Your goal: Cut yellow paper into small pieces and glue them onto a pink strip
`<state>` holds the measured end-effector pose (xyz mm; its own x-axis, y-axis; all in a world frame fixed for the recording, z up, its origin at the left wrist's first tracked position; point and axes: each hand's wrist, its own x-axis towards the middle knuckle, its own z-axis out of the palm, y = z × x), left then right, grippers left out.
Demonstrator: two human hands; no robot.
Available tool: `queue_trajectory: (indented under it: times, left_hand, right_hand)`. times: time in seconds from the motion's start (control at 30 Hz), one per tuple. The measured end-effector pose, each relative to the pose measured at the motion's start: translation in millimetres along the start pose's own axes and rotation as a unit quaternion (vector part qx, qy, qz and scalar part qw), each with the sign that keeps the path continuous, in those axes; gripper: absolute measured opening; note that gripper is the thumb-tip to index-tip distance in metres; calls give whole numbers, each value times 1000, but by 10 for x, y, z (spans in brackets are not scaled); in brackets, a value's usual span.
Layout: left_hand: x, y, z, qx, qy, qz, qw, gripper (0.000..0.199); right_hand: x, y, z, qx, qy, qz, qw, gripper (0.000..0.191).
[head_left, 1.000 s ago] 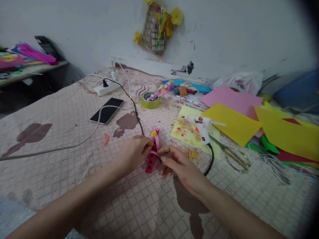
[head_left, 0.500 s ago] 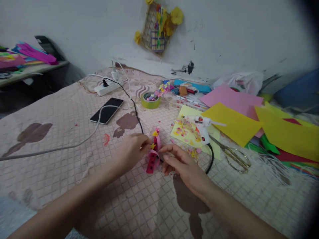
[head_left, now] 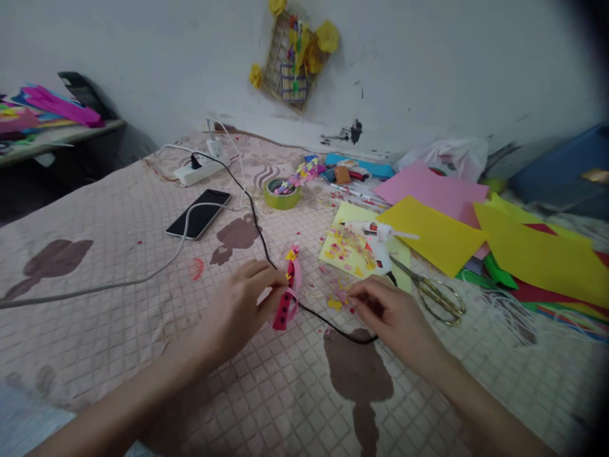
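A dark pink strip with black dots and lighter pink loops (head_left: pixel 282 312) stands out at the middle of the table, with small yellow pieces on it. My left hand (head_left: pixel 250 295) pinches it from its left side, near a yellow piece. To the right, my right hand (head_left: pixel 387 311) has its fingertips together at a small pile of pink and yellow paper bits (head_left: pixel 337 301); anything between them is too small to make out. A white glue gun (head_left: pixel 379 244) lies on a pale yellow sheet (head_left: pixel 353 219) behind my right hand.
Gold-handled scissors (head_left: pixel 440 298), yellow paper (head_left: pixel 432 235) and white string (head_left: pixel 511 317) lie at the right. A green tape roll (head_left: pixel 281 197) sits farther back. A phone (head_left: pixel 200 214), a power strip (head_left: pixel 202 168) and cables are at the left; a black cord crosses between my hands.
My right hand has moved right, away from the pink strip, to the paper bits. My left hand stays at the strip. The view has shifted slightly.
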<state>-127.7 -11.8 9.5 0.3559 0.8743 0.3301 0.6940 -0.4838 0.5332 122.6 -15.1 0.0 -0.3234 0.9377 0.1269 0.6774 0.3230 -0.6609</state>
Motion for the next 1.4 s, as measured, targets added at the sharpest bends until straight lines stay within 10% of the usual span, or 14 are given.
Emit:
queue_trajectory:
  times: [0.6, 1.4]
  left_hand:
    - [-89, 256, 146, -36, -73, 38, 996, 12]
    - [378, 240, 394, 58, -108, 164, 979, 7]
  right_hand:
    - [-14, 26, 271, -176, -38, -17, 984, 5]
    - [74, -19, 100, -6, -39, -13, 999, 8]
